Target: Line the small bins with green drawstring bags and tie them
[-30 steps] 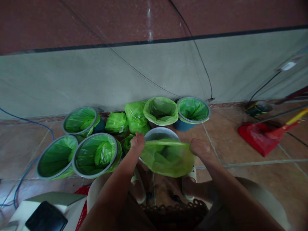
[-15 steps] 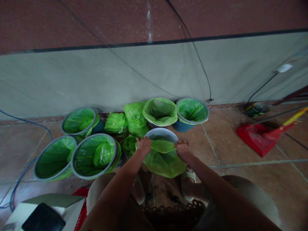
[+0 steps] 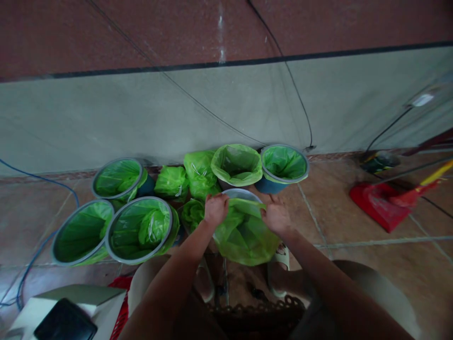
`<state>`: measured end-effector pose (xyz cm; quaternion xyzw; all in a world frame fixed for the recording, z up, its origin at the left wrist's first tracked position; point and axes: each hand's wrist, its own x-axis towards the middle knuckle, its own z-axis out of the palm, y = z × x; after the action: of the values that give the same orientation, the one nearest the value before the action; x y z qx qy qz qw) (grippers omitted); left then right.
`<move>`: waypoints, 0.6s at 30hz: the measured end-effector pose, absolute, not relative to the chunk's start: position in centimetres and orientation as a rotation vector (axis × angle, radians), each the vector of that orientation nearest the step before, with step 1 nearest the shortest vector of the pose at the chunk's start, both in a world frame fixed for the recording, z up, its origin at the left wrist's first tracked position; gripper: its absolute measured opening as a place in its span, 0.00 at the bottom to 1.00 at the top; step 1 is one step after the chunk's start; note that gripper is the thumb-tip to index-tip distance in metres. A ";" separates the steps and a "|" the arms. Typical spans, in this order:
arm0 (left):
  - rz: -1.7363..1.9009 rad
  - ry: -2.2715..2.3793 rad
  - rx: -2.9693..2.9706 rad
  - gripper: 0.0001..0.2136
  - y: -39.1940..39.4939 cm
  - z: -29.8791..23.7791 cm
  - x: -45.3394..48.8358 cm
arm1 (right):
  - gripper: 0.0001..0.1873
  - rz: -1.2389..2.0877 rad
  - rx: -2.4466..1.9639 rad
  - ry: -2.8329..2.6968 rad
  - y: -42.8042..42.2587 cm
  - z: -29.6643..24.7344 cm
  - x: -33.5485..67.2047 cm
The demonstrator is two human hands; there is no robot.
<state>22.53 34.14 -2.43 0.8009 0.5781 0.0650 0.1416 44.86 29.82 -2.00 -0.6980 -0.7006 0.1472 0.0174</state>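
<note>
Both hands hold a green bag (image 3: 244, 233) over a bin (image 3: 240, 192) on the floor.
The left hand (image 3: 216, 208) and right hand (image 3: 276, 217) are each closed on the bag's top edge, stretching it across the grey rim; lined bins (image 3: 139, 229) stand near.

Can count six round bins (image 3: 265, 185) on the floor: five lined in green, and a sixth (grey rim partly showing) under two hands, the left hand (image 3: 215, 208) and the right hand (image 3: 276, 217), both gripping one loose green bag (image 3: 244, 236). Also four tied green bags (image 3: 171, 182), three on the tiles among the bins and one inside the nearest lined bin. Beyond those, just one red dustpan (image 3: 375, 203), two pale sandals (image 3: 279, 255), one blue cable (image 3: 46, 182) and one white box (image 3: 81, 297) at lower left.
</note>
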 end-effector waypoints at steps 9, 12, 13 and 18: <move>0.317 1.355 2.556 0.13 32.3 -1.4 25.2 | 0.20 0.559 -1.974 -2.280 29.7 -0.2 41.9; 0.261 1.358 2.563 0.15 32.1 -1.1 25.5 | 0.19 0.615 -2.058 -2.293 29.7 0.2 41.8; 0.240 1.376 2.546 0.15 32.1 -1.1 25.4 | 0.20 0.615 -2.088 -2.273 29.7 0.4 41.8; 0.154 1.504 2.427 0.16 32.7 -0.7 24.7 | 0.21 0.587 -2.175 -2.126 30.0 0.7 42.5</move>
<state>24.65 32.70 -0.67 0.8404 0.5208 0.0534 0.1404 42.47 30.03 0.68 -0.7021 -0.6861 0.1896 0.0220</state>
